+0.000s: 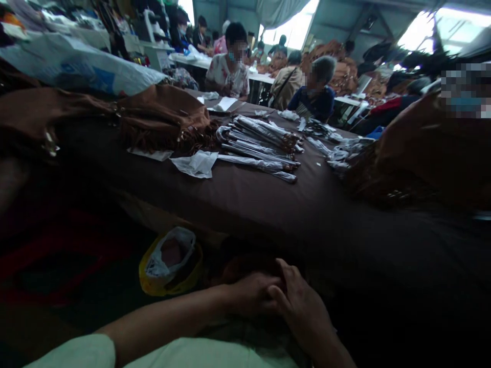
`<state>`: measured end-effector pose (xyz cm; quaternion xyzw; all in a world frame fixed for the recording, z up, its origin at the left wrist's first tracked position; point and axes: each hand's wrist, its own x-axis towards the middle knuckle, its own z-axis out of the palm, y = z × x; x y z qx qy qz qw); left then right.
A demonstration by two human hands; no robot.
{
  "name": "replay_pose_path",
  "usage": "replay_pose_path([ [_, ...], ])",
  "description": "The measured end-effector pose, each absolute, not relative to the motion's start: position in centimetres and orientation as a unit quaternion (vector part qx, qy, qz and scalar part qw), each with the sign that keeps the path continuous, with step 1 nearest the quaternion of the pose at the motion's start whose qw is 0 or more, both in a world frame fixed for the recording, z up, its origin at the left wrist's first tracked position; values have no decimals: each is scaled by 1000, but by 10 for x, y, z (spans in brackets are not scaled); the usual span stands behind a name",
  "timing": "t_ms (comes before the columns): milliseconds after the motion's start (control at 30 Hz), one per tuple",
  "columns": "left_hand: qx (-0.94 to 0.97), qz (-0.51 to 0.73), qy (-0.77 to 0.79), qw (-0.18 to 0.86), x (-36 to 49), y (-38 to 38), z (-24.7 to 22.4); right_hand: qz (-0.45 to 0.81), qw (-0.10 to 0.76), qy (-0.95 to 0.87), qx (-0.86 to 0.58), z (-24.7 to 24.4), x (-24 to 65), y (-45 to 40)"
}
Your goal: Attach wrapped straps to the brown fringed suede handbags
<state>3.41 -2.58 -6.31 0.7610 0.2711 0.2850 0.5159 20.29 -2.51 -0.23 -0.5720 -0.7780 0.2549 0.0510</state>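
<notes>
My left hand point(253, 292) rests low in front of my body, below the table edge. Its fingers run in behind my right hand and are partly hidden, so what they hold, if anything, does not show. My right hand point(303, 302) meets it from the other side, fingers stretched out and thumb apart, the thumb close to or touching the left fingers. Just beyond both hands is dark reddish-brown material point(236, 268), too dim to make out.
The dark-covered table point(245, 197) bears a pile of wrapped straps point(261, 143), crumpled white paper point(197, 163) and a fringed brown bag point(161, 117). More brown material point(429, 148) stands at right. A yellow bag point(143, 278) sits below. Several people work beyond.
</notes>
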Motion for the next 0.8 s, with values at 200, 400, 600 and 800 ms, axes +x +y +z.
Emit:
replay_pose_path([
  [200,527,277,340,728,1,-25,-43,471,207,-634,-578,-42,316,-5],
  [400,469,345,330,743,-11,-14,-40,489,195,-574,-627,-94,338,-44],
  [600,427,366,357,746,-45,5,-35,494,179,-585,-617,-72,341,-51],
  [800,617,232,429,618,-84,50,48,431,191,-634,-613,-4,335,-46],
])
